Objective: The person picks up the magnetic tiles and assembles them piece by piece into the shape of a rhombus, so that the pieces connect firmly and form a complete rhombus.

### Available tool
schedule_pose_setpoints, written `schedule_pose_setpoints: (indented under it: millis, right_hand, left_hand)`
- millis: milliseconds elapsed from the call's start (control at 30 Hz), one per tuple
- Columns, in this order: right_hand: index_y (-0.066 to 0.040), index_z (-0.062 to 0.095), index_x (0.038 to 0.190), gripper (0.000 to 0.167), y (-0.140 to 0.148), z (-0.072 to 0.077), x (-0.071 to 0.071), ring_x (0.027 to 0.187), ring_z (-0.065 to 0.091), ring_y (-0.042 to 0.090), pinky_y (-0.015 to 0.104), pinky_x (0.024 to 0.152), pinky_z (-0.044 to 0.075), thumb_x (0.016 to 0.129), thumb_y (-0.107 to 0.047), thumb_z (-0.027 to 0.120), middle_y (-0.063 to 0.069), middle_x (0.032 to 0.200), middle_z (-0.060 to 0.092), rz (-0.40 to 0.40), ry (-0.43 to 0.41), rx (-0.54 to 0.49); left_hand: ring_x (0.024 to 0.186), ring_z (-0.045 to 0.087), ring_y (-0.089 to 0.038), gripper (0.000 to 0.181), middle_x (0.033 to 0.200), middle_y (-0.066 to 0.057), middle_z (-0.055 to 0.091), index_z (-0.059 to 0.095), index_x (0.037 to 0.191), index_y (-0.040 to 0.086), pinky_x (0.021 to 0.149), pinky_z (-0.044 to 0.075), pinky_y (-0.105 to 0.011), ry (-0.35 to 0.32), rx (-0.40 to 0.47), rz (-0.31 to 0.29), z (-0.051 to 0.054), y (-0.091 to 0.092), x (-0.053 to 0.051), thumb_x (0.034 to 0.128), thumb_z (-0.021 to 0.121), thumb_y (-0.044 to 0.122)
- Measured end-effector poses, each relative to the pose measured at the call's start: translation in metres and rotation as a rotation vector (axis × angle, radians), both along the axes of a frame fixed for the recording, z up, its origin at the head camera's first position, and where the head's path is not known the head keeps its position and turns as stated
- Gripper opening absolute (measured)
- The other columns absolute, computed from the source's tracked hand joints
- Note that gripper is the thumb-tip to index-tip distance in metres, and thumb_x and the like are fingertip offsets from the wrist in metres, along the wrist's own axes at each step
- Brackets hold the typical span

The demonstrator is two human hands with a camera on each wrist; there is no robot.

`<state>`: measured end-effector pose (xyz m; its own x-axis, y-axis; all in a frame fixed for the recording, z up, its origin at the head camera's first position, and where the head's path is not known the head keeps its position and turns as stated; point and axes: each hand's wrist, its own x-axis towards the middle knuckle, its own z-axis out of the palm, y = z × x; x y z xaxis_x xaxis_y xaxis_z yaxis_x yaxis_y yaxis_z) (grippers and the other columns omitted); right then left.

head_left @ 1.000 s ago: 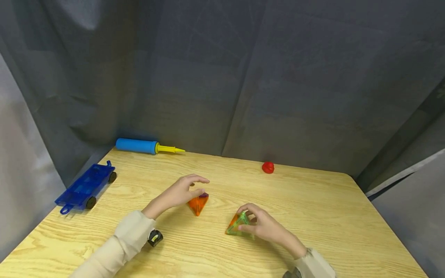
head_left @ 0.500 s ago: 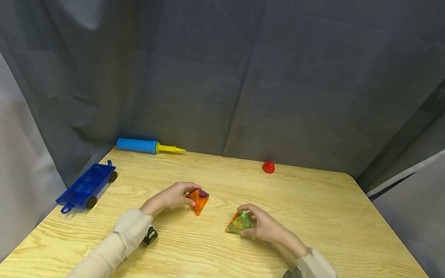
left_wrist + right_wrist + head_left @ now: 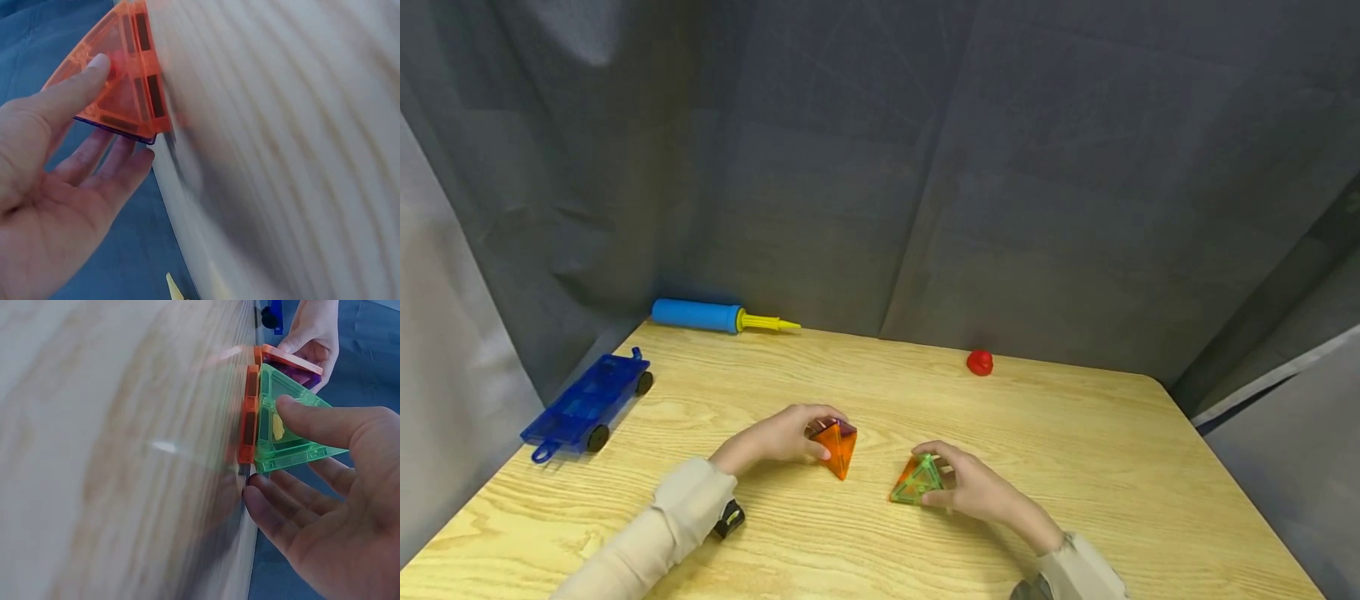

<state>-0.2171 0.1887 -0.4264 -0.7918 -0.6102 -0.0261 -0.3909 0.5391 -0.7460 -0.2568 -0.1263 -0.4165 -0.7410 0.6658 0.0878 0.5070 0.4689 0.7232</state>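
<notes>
Between thumb and fingers, my left hand [image 3: 786, 435] grips a small pyramid of see-through magnetic tiles [image 3: 842, 454], orange with a purple side. Seen from the left wrist, the thumb lies on an orange face [image 3: 134, 94] and the fingertips are by the purple edge. A second magnetic tile pyramid [image 3: 923, 483], green and orange, sits on the table to the right. My right hand [image 3: 979, 490] holds it, thumb on the green face [image 3: 294, 442] and fingers around the far side, partly hidden. A short gap separates the two pyramids in the head view.
On the wooden table [image 3: 880, 554], a blue wheeled toy car base [image 3: 587, 400] stands at the left edge. A blue and yellow hand pump [image 3: 700, 316] lies at the back left. A small red object [image 3: 979, 362] is near the back edge, before a dark curtain [image 3: 1037, 183].
My left hand has come down and taken hold of the orange and purple pyramid, which has shifted slightly right and nearer. The right hand has stayed almost still at the green one.
</notes>
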Motion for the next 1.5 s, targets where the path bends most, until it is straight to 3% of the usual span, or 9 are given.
schedule_pose_setpoints:
  millis: [233,467,700,967,1267,1500]
  right_hand:
    - [-0.003,0.043,0.138,0.06,0.0,0.0,-0.005,0.118,0.05,0.037,0.044,0.092,0.049,0.086,-0.015,0.07,0.017,0.135,0.049,0.015,-0.005,0.002]
    - [-0.002,0.041,0.14,0.06,0.001,0.0,-0.012,0.117,0.052,0.037,0.045,0.094,0.048,0.087,-0.011,0.068,0.018,0.135,0.05,0.034,0.0,0.008]
    - [-0.001,0.041,0.14,0.059,-0.001,0.0,-0.022,0.114,0.055,0.038,0.043,0.091,0.05,0.088,-0.009,0.067,0.02,0.131,0.053,0.043,0.016,0.012]
    - [-0.005,0.044,0.139,0.056,-0.005,0.0,-0.029,0.106,0.058,0.024,0.049,0.095,0.046,0.087,-0.004,0.066,0.019,0.135,0.051,0.058,0.049,0.049]
    - [-0.006,0.044,0.139,0.056,-0.01,0.002,-0.034,0.124,0.046,0.04,0.06,0.1,0.036,0.087,0.002,0.063,0.022,0.142,0.042,0.082,0.0,0.025]
    - [-0.007,0.044,0.139,0.058,-0.014,0.003,-0.034,0.117,0.052,0.035,0.057,0.099,0.039,0.085,0.003,0.063,0.022,0.139,0.046,0.074,-0.006,0.031]
  left_hand:
    - [0.108,0.057,-0.028,0.048,0.12,-0.015,0.062,0.055,0.128,0.0,0.091,0.048,-0.035,0.036,-0.008,-0.048,-0.002,0.01,0.003,0.0828,0.07,0.001]
    - [0.104,0.057,-0.023,0.045,0.117,-0.011,0.062,0.058,0.126,0.004,0.085,0.048,-0.029,0.013,0.0,-0.044,-0.004,0.019,0.006,0.083,0.072,0.005]
    - [0.11,0.056,-0.024,0.044,0.12,-0.009,0.062,0.058,0.125,0.005,0.091,0.049,-0.033,-0.004,0.008,-0.03,-0.003,0.027,0.009,0.0828,0.072,0.004]
    - [0.115,0.054,-0.025,0.045,0.125,-0.008,0.059,0.057,0.126,0.006,0.094,0.048,-0.035,-0.031,-0.001,-0.021,-0.004,0.033,0.009,0.0836,0.071,0.005]
    - [0.116,0.054,-0.026,0.043,0.124,-0.009,0.059,0.057,0.125,0.007,0.094,0.048,-0.036,-0.028,0.001,-0.015,-0.003,0.035,0.011,0.0838,0.071,0.006]
    - [0.112,0.056,-0.024,0.043,0.123,-0.009,0.06,0.056,0.125,0.006,0.092,0.049,-0.036,-0.01,-0.007,-0.019,-0.003,0.039,0.011,0.084,0.071,0.008]
